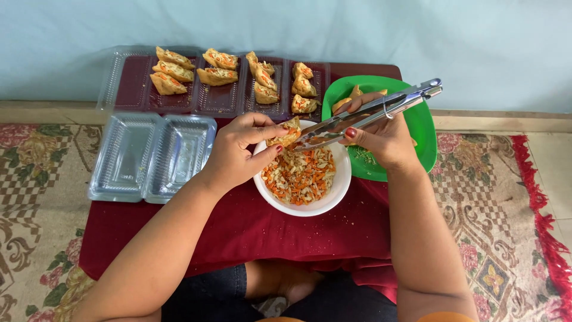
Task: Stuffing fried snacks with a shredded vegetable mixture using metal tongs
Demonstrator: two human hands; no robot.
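Observation:
My left hand [238,152] holds a fried tofu pocket [287,132] over the far rim of a white bowl [325,201] filled with shredded orange and pale vegetables. Metal tongs [369,113] are gripped in my right hand [384,136], and their tips reach into the pocket's opening. A green plate [417,128] with a few unfilled pockets lies behind my right hand.
Open clear plastic trays [217,98] at the back hold several filled pockets. An empty clear hinged container [152,156] sits at the left. All rest on a low table under a dark red cloth [238,229], on a patterned rug [494,197] beside a pale wall.

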